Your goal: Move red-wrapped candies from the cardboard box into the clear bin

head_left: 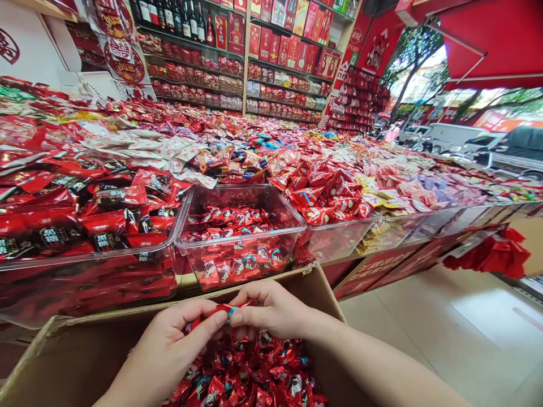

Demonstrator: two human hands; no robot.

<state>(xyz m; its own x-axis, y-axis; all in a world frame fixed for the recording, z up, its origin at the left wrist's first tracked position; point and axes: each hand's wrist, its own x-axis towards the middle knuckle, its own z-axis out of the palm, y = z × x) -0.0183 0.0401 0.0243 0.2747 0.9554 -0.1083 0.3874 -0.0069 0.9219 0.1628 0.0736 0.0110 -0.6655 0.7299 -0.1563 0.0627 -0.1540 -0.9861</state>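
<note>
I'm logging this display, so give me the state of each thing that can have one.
Left hand: pinching packet
Right hand: pinching same packet
Packet: held; seal unclear
Cardboard box: open, partly filled
Clear middle bin: open-topped, partly filled
Clear left bin: open-topped, heaped
Bottles: upright

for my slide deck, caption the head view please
Left hand and right hand hold a small red-and-teal wrapped candy over an open brown cardboard box.

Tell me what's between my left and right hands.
The head view shows a small red-and-teal packet, held by the left hand and right hand.
</note>
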